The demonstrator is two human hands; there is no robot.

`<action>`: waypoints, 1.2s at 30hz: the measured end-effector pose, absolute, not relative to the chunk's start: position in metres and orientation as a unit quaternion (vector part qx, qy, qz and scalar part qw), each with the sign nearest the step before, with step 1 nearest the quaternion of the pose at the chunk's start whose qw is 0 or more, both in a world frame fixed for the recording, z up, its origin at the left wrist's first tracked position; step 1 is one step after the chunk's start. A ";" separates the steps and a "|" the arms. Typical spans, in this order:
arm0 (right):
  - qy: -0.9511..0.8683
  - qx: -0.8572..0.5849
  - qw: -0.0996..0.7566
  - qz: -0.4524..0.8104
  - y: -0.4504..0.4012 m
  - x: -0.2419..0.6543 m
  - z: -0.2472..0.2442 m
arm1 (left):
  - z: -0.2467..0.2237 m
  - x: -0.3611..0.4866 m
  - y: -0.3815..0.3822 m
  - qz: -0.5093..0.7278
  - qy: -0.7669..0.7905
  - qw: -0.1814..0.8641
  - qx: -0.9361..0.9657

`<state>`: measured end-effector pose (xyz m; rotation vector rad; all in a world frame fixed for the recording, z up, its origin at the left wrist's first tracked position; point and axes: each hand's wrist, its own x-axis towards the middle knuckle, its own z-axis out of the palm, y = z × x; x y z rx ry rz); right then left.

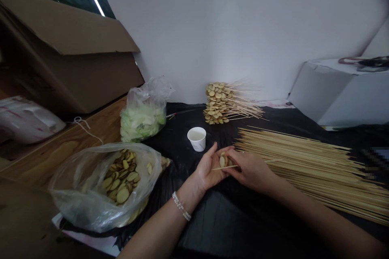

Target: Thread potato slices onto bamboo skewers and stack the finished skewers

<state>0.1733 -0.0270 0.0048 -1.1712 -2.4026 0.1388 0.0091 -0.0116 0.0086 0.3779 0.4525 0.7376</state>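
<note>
My left hand point(209, 170) lies palm up, thumb raised, with a few round potato slices point(223, 161) in its fingers. My right hand point(251, 170) pinches a thin wooden skewer point(230, 166), whose tip crosses over the left palm beside the slices. The skewer's other end shows behind the right wrist. Whether the tip passes through a slice I cannot tell. Just beyond the hands stands a white paper cup point(197, 144) with pale liquid in it. To the left, an open plastic bag point(75, 186) holds many loose potato slices point(123, 194).
Loose bare skewers point(304, 166) cover the right of the black sheet point(209, 226). Skewered potato slices point(216, 103) are stacked by the wall. A bag of pale green vegetable point(142, 115), a cardboard box point(75, 64) and a white box point(334, 89) stand around the sides.
</note>
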 end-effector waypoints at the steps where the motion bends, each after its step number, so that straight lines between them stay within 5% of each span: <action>1: -0.872 -0.427 0.236 0.048 -0.028 0.173 0.006 | 0.009 0.009 -0.012 0.356 0.218 0.890 0.183; 14: -0.814 -0.466 0.345 -0.036 -0.028 0.176 0.013 | 0.010 0.012 -0.016 0.380 0.300 0.865 0.131; 36: -0.820 -0.514 0.242 -0.070 -0.018 0.194 0.025 | 0.013 0.001 -0.003 0.459 0.313 0.830 0.056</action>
